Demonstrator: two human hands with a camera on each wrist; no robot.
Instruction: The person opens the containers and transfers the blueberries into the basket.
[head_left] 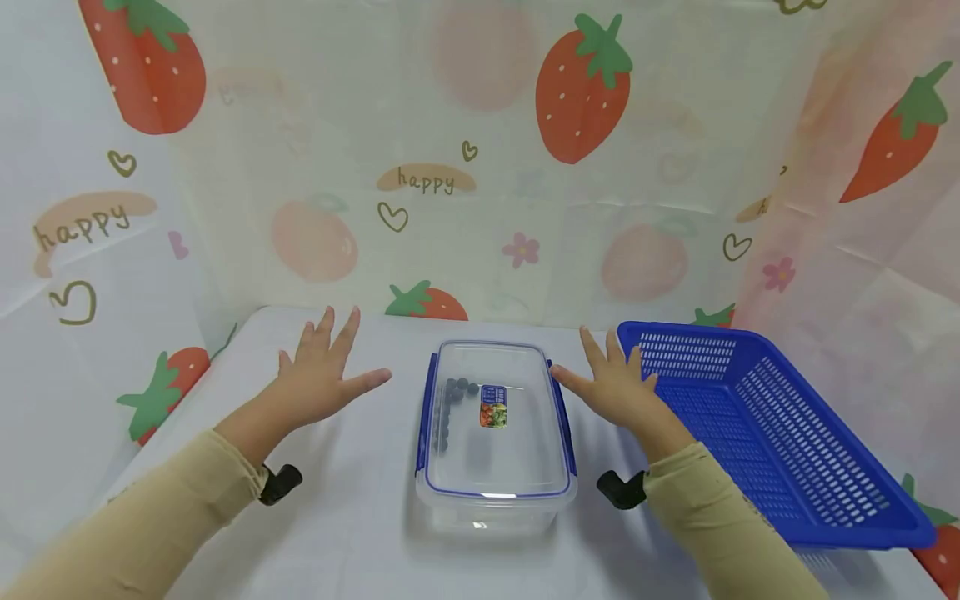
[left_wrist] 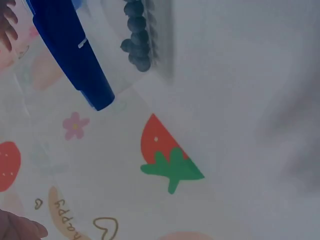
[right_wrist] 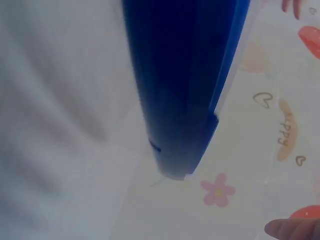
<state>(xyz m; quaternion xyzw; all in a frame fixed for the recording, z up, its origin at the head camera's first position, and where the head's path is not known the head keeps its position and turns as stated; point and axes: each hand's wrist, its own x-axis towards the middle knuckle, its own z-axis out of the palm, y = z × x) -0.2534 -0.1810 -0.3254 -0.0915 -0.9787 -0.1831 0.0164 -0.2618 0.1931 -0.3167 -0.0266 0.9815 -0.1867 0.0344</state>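
Observation:
A clear plastic food container (head_left: 517, 458) with a lid edged in blue stands on the table between the two hands. Blue latches (head_left: 426, 417) run down its long sides, and a small colourful label is on the lid. Several dark round berries, like blueberries (head_left: 456, 390), lie inside along its left side; the left wrist view shows the blueberries (left_wrist: 137, 30) through the wall. My left hand (head_left: 315, 375) hovers left of the container, fingers spread, holding nothing. On the other side my right hand (head_left: 615, 387) is likewise spread and holds nothing, its thumb near the right latch (right_wrist: 175, 90).
A blue perforated plastic basket (head_left: 832, 433) stands at the right, partly behind the right forearm. White table cloth (head_left: 360, 517) covers the surface. A strawberry-printed curtain (head_left: 480, 125) hangs at the back and both sides.

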